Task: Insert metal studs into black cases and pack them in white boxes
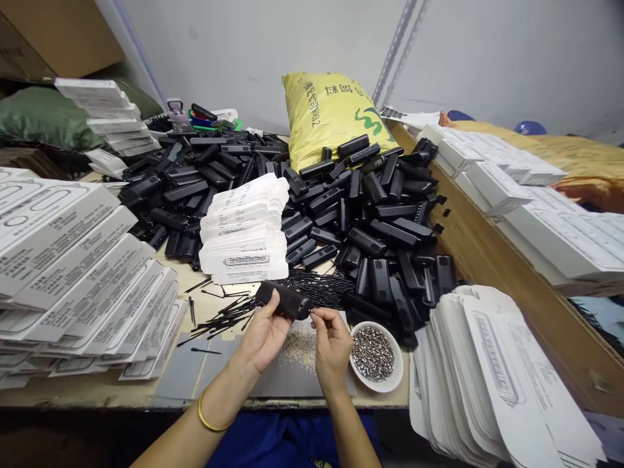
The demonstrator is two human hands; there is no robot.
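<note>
My left hand [266,335] is closed around a black oblong plastic case [285,301], thumb on top, tilted with its end toward the right. At that end, my right hand [332,348] pinches with thumb and forefinger; a tiny shiny bit shows at the fingertips, too small to name. Just right of this hand stands a white bowl [398,377] full of small shiny metal pieces [373,353]. Behind the held case lies a heap of thin black sticks [322,287], several of them scattered to the left. Grey sheets [287,383] with small pale specks lie under my hands.
A large pile of similar black cases [336,201] covers the table's back. Flat white printed cartons [244,244] are stacked mid-table, with more cartons at left [78,286] and right [478,370]. A yellow sack [331,117] leans behind; a wooden board [511,279] edges the right side.
</note>
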